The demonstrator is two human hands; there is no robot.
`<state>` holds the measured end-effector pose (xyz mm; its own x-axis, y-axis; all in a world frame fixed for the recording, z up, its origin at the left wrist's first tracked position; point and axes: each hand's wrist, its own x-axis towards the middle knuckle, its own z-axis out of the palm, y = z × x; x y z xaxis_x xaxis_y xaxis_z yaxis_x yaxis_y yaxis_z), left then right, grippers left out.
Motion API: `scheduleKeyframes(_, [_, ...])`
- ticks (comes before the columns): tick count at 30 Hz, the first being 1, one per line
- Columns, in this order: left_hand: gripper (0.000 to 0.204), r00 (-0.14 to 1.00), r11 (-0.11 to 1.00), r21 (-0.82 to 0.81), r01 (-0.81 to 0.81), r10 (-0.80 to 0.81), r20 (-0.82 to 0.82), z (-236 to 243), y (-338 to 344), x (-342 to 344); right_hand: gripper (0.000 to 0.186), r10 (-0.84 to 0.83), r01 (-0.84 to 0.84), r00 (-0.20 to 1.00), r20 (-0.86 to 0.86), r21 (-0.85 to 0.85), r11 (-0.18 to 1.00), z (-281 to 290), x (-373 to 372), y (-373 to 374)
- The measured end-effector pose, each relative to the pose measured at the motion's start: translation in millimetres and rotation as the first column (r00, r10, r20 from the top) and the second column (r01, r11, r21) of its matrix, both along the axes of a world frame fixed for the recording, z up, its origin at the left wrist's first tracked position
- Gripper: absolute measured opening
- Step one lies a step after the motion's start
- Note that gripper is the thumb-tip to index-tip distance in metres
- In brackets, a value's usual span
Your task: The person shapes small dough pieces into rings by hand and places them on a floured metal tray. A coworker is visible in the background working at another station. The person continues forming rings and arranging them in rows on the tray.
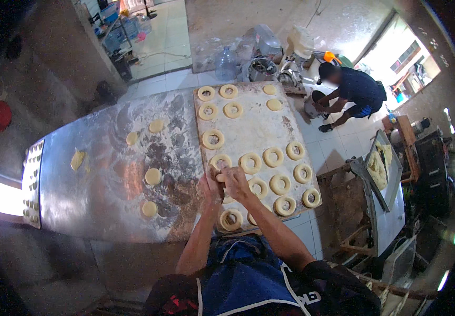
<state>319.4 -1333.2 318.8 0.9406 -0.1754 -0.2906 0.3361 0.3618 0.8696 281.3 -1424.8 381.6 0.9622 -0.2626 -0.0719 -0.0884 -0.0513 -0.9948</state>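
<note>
My left hand (210,185) and my right hand (236,180) meet over the near-left part of a floured board (261,126), closed around a pale piece of dough (220,178), partly hidden by my fingers. The board carries several rows of dough rings, one of them (250,163) just right of my hands, and small flat rounds (274,105) at the back right. More dough rounds (153,176) lie on the floured metal table (106,195) to the left, beside a thin scrap of dough (77,159).
A person (356,89) in dark clothes bends over a bucket (312,105) beyond the board. Jugs (226,64) and containers line the back wall. A tray (384,174) with dough stands on the right. A tray of small pieces (32,181) sits at the table's far left end.
</note>
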Motion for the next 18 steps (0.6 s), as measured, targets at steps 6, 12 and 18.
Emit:
scheduleKeyframes(6, [0.034, 0.988, 0.988, 0.101, -0.119, 0.108, 0.109, 27, -35, -15, 0.055, -0.067, 0.063, 0.995, 0.075, 0.048, 0.997, -17, -1, -31])
scheduleKeyframes(12, [0.03, 0.936, 0.915, -0.208, -0.345, 0.319, -0.149, 16, -72, -25, 0.047, 0.025, -0.016, 0.998, 0.063, -0.136, 0.991, -23, -9, -62])
scheduleKeyframes(18, [0.031, 0.917, 0.892, -0.273, -0.359, 0.282, -0.283, 13, -80, -27, 0.055, 0.045, 0.028, 0.977, 0.21, -0.333, 0.942, -29, -16, -76])
